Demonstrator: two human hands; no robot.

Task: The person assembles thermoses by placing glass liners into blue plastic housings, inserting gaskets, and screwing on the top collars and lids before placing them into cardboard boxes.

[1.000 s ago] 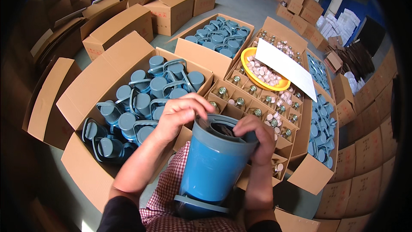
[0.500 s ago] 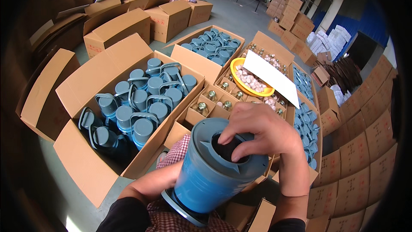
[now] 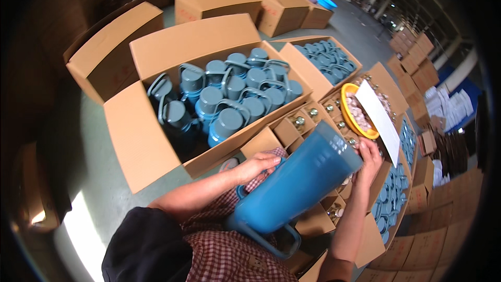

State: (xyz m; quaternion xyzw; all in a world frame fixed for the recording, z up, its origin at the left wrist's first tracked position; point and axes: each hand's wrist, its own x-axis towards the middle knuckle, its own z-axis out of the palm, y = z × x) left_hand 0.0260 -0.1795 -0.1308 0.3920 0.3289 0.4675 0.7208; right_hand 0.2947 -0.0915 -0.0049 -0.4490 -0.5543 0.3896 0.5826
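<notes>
A blue thermos jug (image 3: 292, 183) lies tilted across my lap, its wide base end up toward the right and its bail handle (image 3: 292, 245) hanging at the lower end. My left hand (image 3: 263, 167) is closed at its near-left side, on what looks like its side handle. At the raised end, my right hand (image 3: 369, 156) grips the edge; the fingertips are partly hidden behind the jug. Behind it stands a carton (image 3: 266, 143) with dividers, holding glass liners with shiny necks. A yellow basin (image 3: 368, 133) of small pale pink pieces rests on that carton.
An open carton (image 3: 167, 28) of upright blue thermos jugs stands to the left. Similar jugs (image 3: 334, 60) fill a box beyond, and more (image 3: 389, 198) stand at right. A white sheet (image 3: 378, 120) lies across the basin. Far off, a person bends near a blue basin (image 3: 326, 1).
The jug has tipped over from standing with its mouth up. My right hand has left the mouth for the raised end, and my left hand has come into sight. The view has turned.
</notes>
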